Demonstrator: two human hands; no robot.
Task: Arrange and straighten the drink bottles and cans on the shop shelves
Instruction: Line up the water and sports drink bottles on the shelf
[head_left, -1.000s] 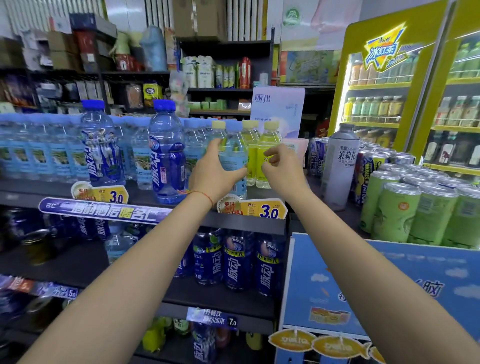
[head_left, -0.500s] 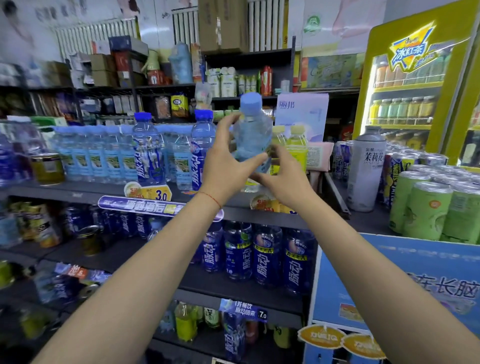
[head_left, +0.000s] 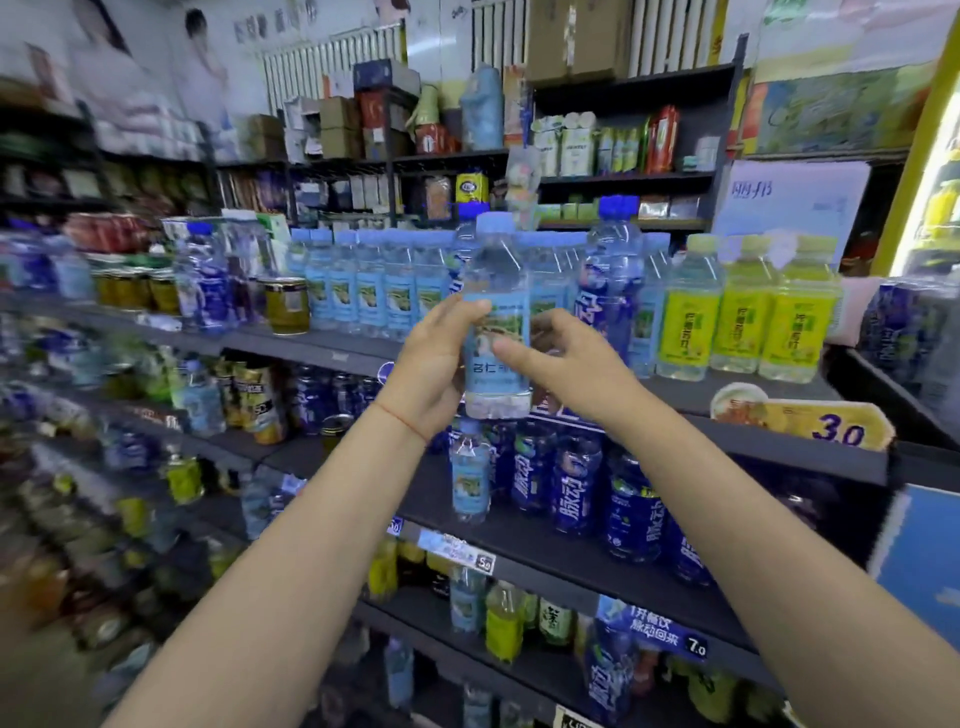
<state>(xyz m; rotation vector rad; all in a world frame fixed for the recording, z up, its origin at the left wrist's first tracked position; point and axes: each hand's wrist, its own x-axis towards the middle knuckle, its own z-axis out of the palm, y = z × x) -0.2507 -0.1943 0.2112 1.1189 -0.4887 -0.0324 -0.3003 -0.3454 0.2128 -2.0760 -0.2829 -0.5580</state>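
Holding the light-blue water bottle (head_left: 496, 332) upright in front of the top shelf (head_left: 779, 441), your left hand (head_left: 436, 364) wraps its label while your right hand (head_left: 566, 364) pinches it. Thin plastic probably flexes and slips, so grip mid-label, gently.

Held between both hands: clear, glossy plastic water bottle (head_left: 496, 332) with pale blue plastic cap and smooth, shiny printed label. Same clear plastic on the row of light-blue-labelled bottles (head_left: 371, 291) behind. Glossy film on the yellow-labelled bottles (head_left: 748, 312). Dark blue, shiny plastic on the lower shelf's bottles (head_left: 576, 483). Matt dark grey shelf (head_left: 779, 441), looked like painted metal. Glossy card price tag (head_left: 826, 423). Matt brown cardboard boxes (head_left: 576, 36) up top. Thin red thread (head_left: 402, 418) at the left wrist.
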